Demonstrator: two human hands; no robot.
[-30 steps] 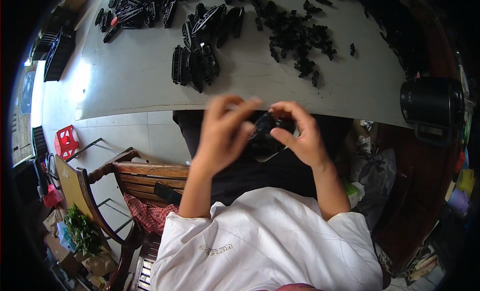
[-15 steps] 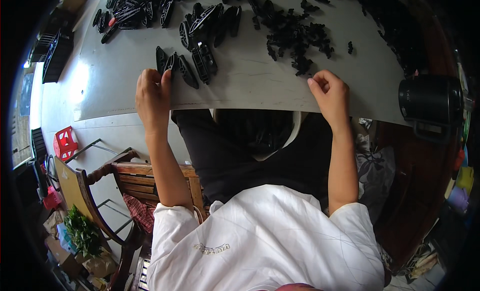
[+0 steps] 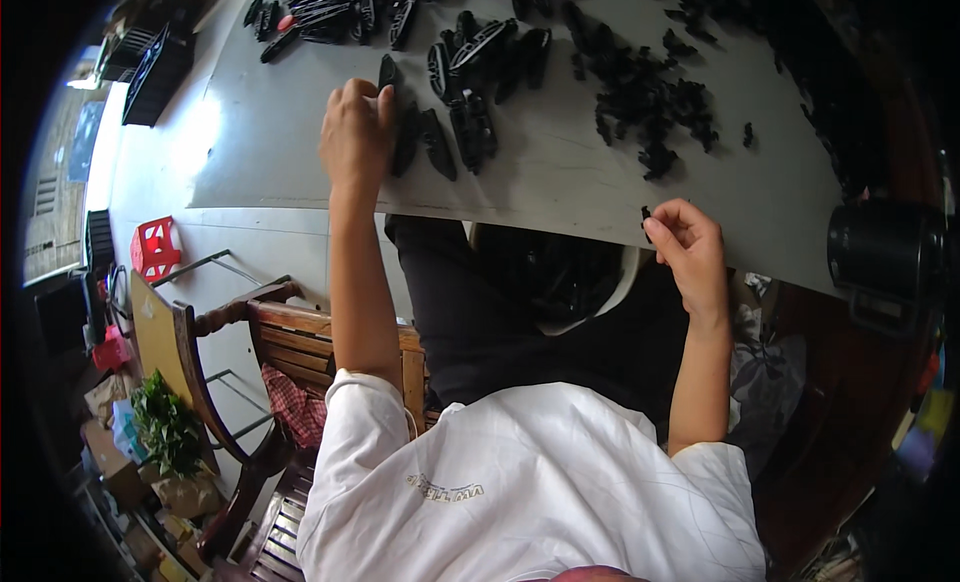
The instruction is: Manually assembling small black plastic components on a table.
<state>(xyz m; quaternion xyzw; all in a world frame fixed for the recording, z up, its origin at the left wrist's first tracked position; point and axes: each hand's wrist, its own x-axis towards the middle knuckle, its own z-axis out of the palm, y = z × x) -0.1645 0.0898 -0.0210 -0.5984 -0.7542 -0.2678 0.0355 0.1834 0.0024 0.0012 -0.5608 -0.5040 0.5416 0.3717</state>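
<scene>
My left hand (image 3: 355, 132) is closed on a long, narrow black plastic part (image 3: 388, 72), whose pointed end sticks up past the fingers. Two more black parts of that shape (image 3: 437, 147) lie right beside this hand on the grey table. Between thumb and forefinger of my right hand (image 3: 690, 250) is a small black plastic piece (image 3: 646, 222), pinched over the table's near edge. A loose pile of similar small black pieces (image 3: 655, 107) lies just beyond the right hand. Fingers hide part of both held things.
More long black parts (image 3: 330, 17) are heaped on the grey table (image 3: 560, 187) at the far left. A pale tub (image 3: 632, 277) of dark parts stands between my knees. At the right edge is a black appliance (image 3: 885, 247); a wooden chair (image 3: 290, 322) stands left.
My left hand has lifted one long part from the group beside it. The right hand has drawn back from the pile toward me with a small piece. The view has shifted slightly.
</scene>
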